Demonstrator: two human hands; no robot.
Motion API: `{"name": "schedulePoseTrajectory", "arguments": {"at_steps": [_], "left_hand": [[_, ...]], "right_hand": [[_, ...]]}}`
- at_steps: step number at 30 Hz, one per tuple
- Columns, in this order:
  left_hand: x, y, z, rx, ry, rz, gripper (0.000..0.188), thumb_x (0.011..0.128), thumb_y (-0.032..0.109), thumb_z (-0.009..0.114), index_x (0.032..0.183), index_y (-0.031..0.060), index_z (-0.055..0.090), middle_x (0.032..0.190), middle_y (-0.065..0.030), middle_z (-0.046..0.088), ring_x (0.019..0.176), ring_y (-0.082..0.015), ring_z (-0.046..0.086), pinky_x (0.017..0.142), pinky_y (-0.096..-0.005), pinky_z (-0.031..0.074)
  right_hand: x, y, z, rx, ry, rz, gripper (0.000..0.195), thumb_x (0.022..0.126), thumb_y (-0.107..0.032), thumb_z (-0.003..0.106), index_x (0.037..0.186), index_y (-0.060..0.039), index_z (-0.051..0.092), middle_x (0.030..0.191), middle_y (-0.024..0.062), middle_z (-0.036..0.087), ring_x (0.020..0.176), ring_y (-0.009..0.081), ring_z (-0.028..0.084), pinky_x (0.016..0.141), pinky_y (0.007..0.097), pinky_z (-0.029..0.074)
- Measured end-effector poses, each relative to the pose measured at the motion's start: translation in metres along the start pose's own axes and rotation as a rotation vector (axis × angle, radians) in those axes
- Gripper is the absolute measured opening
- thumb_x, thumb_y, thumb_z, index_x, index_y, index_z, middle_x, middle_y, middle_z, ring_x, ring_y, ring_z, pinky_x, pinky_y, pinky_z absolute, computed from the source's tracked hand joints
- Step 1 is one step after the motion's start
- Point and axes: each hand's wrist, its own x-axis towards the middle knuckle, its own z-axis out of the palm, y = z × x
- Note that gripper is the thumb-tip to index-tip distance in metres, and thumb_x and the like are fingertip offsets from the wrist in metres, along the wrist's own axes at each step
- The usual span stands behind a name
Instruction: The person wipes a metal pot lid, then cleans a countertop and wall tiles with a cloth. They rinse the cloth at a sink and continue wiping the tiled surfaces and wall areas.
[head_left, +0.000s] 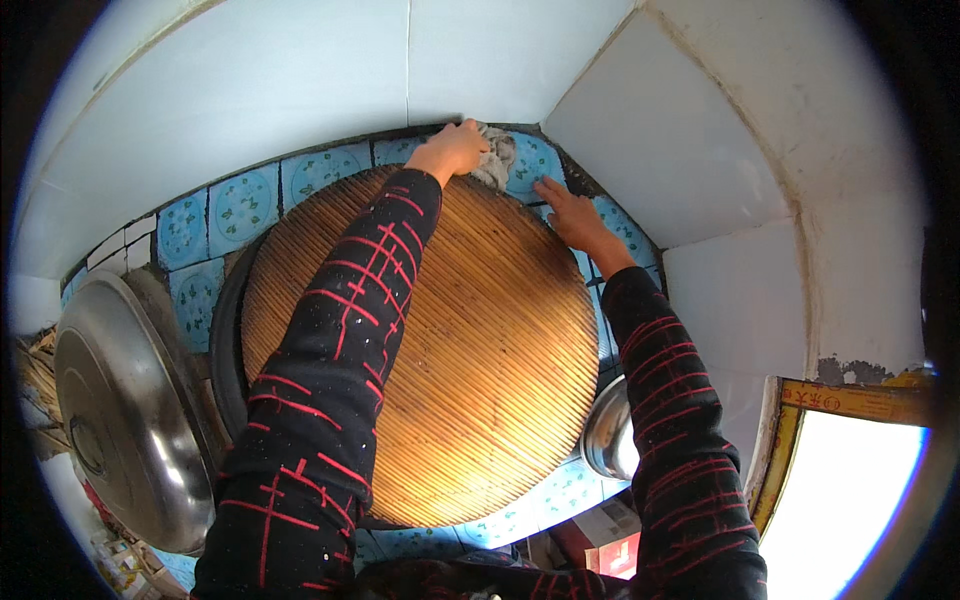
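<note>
My left hand (452, 150) is closed on a crumpled grey cloth (495, 157), which lies on the blue floral tiles (319, 174) along the foot of the white wall. To its right, my right hand (576, 219) rests its fingertips on the tiles near the corner, fingers extended and holding nothing. Below both hands lies a large round slatted lid (487, 337), apparently wood or bamboo, over a dark rim (227, 337). My left forearm reaches across the lid.
A large domed metal lid (127, 405) leans at the left, beside some sticks (41, 379). A metal bowl (611, 435) sits right of the slatted lid. White-tiled walls (667, 127) meet behind the corner. A cardboard box (604, 536) stands low in front, and a bright opening (847, 495) is at the right.
</note>
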Motion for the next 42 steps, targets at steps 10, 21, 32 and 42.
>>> {"name": "schedulePoseTrajectory", "arguments": {"at_steps": [10,21,32,42], "left_hand": [[-0.122,-0.122,-0.049,0.105,0.009,-0.134,0.017,0.079,0.004,0.055,0.090,0.0070,0.068,0.092,-0.0208,0.065,0.093,-0.0378,0.061,0.080,-0.0447,0.050],[-0.292,-0.196,-0.115,-0.345,0.649,-0.469,0.027,0.074,0.011,0.070,0.098,-0.0001,0.064,0.092,-0.0153,0.068,0.085,-0.0273,0.065,0.077,-0.0356,0.050],[-0.263,0.001,-0.121,-0.542,0.602,0.147,0.042,0.092,0.012,0.054,0.133,0.0044,0.044,0.135,-0.0109,0.046,0.124,-0.0233,0.044,0.103,-0.0363,0.038],[-0.398,-0.065,-0.057,-0.954,0.569,-0.409,0.045,0.096,0.024,0.053,0.134,0.0022,0.043,0.117,-0.0154,0.059,0.108,-0.0234,0.058,0.093,-0.0336,0.045]], "right_hand": [[-0.008,0.001,-0.008,0.005,-0.076,0.063,0.062,0.086,-0.005,0.054,0.143,-0.0166,0.031,0.152,0.0073,0.025,0.129,0.0327,0.040,0.103,0.0501,0.034],[0.050,-0.055,-0.051,0.287,0.457,-0.117,0.039,0.084,-0.003,0.053,0.123,-0.0068,0.056,0.128,0.0160,0.053,0.115,0.0336,0.051,0.097,0.0387,0.042],[0.110,-0.232,-0.123,2.262,0.547,0.253,0.024,0.096,-0.017,0.042,0.115,-0.0039,0.049,0.105,0.0112,0.059,0.095,0.0248,0.059,0.073,0.0447,0.052],[0.260,-0.329,-0.050,2.055,0.273,0.445,0.043,0.081,-0.002,0.053,0.123,-0.0017,0.043,0.115,0.0186,0.051,0.102,0.0317,0.051,0.087,0.0531,0.046]]}}
